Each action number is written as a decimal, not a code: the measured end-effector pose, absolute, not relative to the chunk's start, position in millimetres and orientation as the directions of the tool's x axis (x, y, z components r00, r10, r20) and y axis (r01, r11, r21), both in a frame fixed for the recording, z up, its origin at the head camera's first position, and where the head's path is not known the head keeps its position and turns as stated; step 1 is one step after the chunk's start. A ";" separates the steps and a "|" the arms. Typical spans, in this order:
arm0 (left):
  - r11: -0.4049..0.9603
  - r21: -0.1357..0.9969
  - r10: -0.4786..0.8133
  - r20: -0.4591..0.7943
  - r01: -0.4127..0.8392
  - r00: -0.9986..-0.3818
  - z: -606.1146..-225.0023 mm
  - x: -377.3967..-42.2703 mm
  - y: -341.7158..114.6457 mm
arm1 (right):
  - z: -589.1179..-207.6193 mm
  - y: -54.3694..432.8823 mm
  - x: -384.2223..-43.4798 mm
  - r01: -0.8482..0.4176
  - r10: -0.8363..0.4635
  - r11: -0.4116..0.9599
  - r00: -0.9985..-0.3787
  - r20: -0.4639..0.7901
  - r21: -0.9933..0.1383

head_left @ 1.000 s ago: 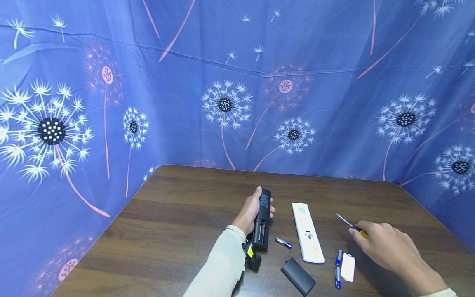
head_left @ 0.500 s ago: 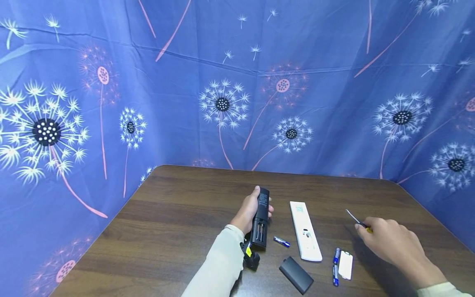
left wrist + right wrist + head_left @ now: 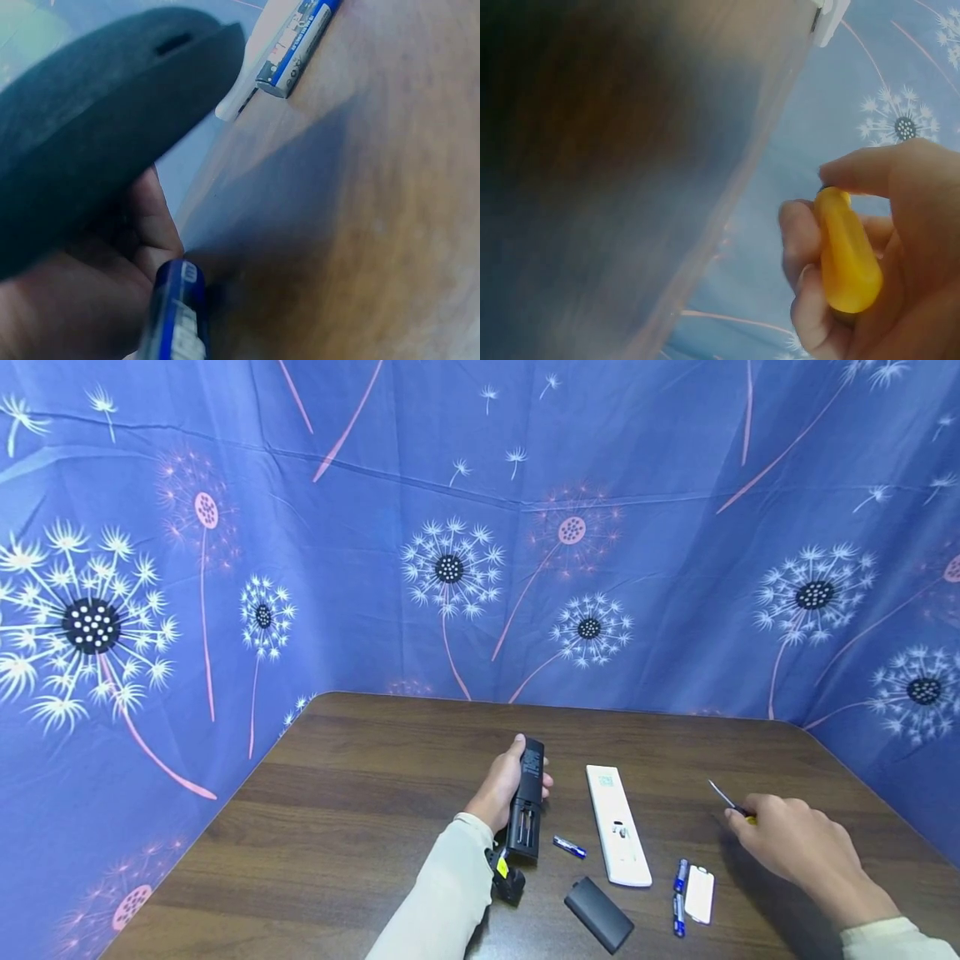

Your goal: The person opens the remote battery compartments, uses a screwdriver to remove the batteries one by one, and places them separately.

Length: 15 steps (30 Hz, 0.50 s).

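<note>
My left hand point(image 3: 501, 783) grips a black remote control point(image 3: 533, 768), back side up, its battery compartment uncovered at the near end. In the left wrist view the remote point(image 3: 105, 120) looms over the palm. A blue battery point(image 3: 180, 315) shows beside that hand; whether the fingers hold it I cannot tell. My right hand point(image 3: 798, 843) holds a screwdriver point(image 3: 726, 795) above the table, blade pointing up and left. Its yellow handle point(image 3: 849, 259) lies between thumb and curled fingers in the right wrist view. On the table, a blue battery point(image 3: 570, 847) is right of the black remote.
A white remote point(image 3: 618, 827) lies mid-table, its compartment uncovered. Nearer are a black cover point(image 3: 598, 915), two blue batteries point(image 3: 679, 895) end to end and a white cover point(image 3: 700, 895). A camera point(image 3: 508, 881) sits on the left wrist. Patterned blue cloth point(image 3: 337, 610) hangs behind the table.
My right hand has drawn right with the screwdriver, away from the white remote. The left hand keeps its grip on the black remote, almost still. The head view has shifted slightly.
</note>
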<state>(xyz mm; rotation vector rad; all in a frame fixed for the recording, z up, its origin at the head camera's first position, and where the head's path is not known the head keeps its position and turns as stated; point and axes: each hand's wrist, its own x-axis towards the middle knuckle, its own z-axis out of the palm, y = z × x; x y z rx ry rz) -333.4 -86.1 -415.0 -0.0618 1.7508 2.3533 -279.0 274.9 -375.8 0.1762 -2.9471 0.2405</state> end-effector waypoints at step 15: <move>-0.270 0.942 0.138 -0.168 -0.201 -0.976 -416.1 -334.9 -85.2 | -372.3 281.5 -290.2 -0.090 -0.085 0.982 -0.996 0.038 -0.167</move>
